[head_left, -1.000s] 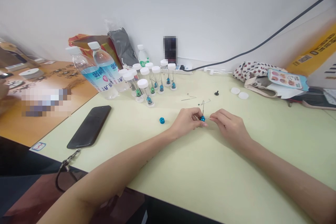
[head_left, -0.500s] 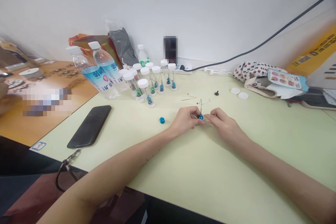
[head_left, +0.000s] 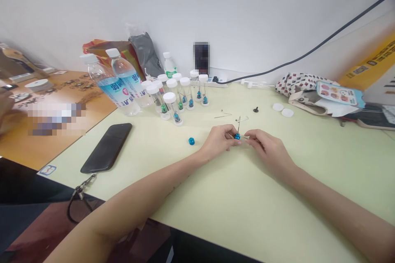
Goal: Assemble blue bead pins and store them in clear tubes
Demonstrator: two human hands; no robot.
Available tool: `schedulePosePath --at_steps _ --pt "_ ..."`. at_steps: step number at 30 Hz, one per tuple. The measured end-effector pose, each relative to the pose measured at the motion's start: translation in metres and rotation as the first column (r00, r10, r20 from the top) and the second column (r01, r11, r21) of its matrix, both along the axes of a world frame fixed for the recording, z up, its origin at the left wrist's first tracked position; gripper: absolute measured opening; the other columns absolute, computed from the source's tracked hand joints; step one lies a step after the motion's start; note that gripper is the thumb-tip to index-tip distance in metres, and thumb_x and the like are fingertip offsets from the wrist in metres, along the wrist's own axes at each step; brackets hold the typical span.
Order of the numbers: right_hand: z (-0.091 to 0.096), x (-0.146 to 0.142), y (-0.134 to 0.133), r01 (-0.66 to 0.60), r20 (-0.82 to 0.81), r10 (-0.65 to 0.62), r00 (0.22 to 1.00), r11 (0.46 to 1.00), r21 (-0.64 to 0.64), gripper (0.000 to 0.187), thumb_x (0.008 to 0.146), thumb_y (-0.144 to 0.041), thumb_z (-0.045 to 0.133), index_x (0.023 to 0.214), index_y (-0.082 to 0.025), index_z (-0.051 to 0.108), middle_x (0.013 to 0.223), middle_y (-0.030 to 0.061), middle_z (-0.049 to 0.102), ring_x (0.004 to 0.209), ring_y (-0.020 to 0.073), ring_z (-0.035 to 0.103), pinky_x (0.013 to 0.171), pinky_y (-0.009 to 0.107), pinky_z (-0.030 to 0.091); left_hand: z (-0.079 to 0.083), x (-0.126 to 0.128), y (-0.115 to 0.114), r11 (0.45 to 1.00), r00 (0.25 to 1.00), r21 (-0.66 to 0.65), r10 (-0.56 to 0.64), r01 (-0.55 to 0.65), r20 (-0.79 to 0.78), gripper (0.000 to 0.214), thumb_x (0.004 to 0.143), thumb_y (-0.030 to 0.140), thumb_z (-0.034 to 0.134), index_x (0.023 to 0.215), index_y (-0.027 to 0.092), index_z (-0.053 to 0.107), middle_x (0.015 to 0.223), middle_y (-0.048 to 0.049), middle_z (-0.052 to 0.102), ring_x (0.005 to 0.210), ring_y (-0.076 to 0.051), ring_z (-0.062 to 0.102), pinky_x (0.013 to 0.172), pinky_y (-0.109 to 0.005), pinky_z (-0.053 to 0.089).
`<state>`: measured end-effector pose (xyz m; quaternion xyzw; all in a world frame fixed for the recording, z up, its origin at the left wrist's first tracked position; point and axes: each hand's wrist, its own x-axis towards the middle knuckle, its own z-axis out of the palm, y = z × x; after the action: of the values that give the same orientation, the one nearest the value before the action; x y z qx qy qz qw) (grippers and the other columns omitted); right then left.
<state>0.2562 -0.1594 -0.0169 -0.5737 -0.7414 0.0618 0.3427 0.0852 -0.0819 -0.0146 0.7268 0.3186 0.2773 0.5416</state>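
Between the fingertips of my left hand is a small shiny blue metal part, with a thin bent wire standing up from it. Close on its right, my right hand pinches a thin metal rod that points at the blue part; whether its tip is inside the part I cannot tell. A second blue metal part lies on the table to the left of my left hand. Beyond my hands lie loose bent wires and a small black part.
Several clear tubes with white caps stand at the back left beside two water bottles. A black phone lies at the left. White discs and a patterned pouch are at the right. A dark cable crosses the back.
My right hand has drawn slightly right, away from the blue part, and more of the thin rod shows between them. The upright wire leans a little more to the right.
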Motion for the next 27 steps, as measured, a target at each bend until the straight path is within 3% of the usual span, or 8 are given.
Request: schedulePosePath --at_steps 6,12,18,23,27 --pt "0.003 0.003 0.001 0.037 -0.228 -0.059 0.972 0.994 -0.100 0.011 0.087 -0.027 0.050 0.079 -0.022 0.057 0.075 -0.0006 0.060 0.059 0.0122 0.050 0.054 0.024 0.038 0.001 0.000 -0.001 1.000 1.000 0.028 0.004 -0.004 -0.001 0.024 0.068 0.035 0.064 0.078 0.015 0.056 0.068 -0.0002 0.056 0.058 -0.010 0.053 0.043 -0.018 0.044" --pt "0.002 0.005 0.004 -0.046 -0.442 -0.057 0.895 0.975 -0.218 0.022 0.086 -0.038 0.050 0.087 -0.022 0.065 0.070 0.0006 0.057 0.058 0.0129 0.049 0.055 0.026 0.039 0.001 -0.001 0.003 0.998 0.999 0.041 0.040 -0.039 -0.020 0.024 0.068 0.036 0.064 0.076 0.015 0.056 0.064 0.0004 0.054 0.057 -0.010 0.051 0.040 -0.017 0.041" --pt "0.004 0.005 0.007 -0.123 -0.544 -0.065 0.837 0.945 -0.304 0.026 0.087 -0.038 0.048 0.098 -0.021 0.064 0.074 0.0006 0.056 0.065 0.0129 0.050 0.066 0.027 0.040 0.001 -0.002 0.007 0.989 0.997 0.130 0.079 -0.076 -0.022 0.020 0.069 0.032 0.064 0.075 0.014 0.057 0.065 0.0010 0.056 0.059 -0.009 0.051 0.046 -0.017 0.040" --pt "0.003 0.008 0.009 -0.190 -0.691 -0.104 0.715 0.922 -0.336 0.025 0.082 -0.041 0.055 0.093 -0.019 0.061 0.068 -0.0008 0.054 0.062 0.0119 0.050 0.064 0.026 0.041 0.000 -0.002 0.007 0.978 0.995 0.191 0.089 -0.079 -0.044 0.018 0.069 0.030 0.064 0.075 0.015 0.057 0.066 0.0014 0.058 0.059 -0.008 0.051 0.052 -0.019 0.041" --pt "-0.001 0.011 0.010 -0.171 -0.675 -0.099 0.731 0.931 -0.322 0.026 0.084 -0.042 0.052 0.091 -0.020 0.065 0.075 0.0022 0.060 0.073 0.0147 0.055 0.073 0.030 0.044 -0.001 -0.002 0.008 0.982 0.996 0.173 0.088 -0.081 -0.033 0.018 0.068 0.031 0.065 0.073 0.015 0.057 0.068 0.0010 0.059 0.060 -0.008 0.053 0.055 -0.019 0.042"
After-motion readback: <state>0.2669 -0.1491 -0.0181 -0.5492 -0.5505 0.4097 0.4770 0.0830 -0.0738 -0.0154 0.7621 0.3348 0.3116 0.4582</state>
